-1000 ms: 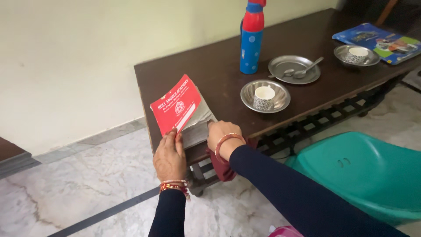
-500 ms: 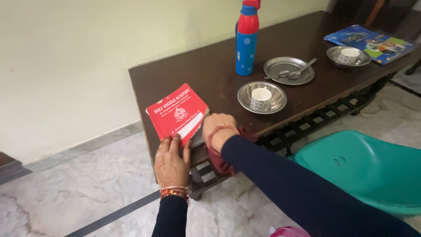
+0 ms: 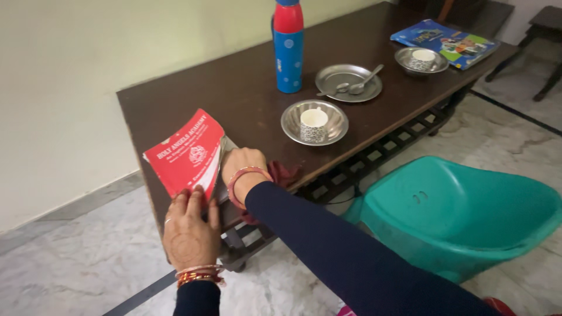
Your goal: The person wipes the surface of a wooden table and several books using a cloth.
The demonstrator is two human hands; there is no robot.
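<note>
A red notebook lies at the near left corner of the dark wooden table, its cover lifted and tilted. My left hand holds the notebook's near edge with spread fingers. My right hand presses down beside and partly under the lifted cover, fingers closed on a dark maroon cloth that pokes out at the table edge. Both wrists wear bangles.
On the table stand a blue and red bottle, a steel bowl with a patterned cup, a steel plate with spoons, another bowl with a cup, and a colourful book. A teal plastic chair is at the right.
The view has shifted, moving the table rightward in frame. The red notebook's cover has been raised more steeply, and my right hand has slid further under it with the cloth.
</note>
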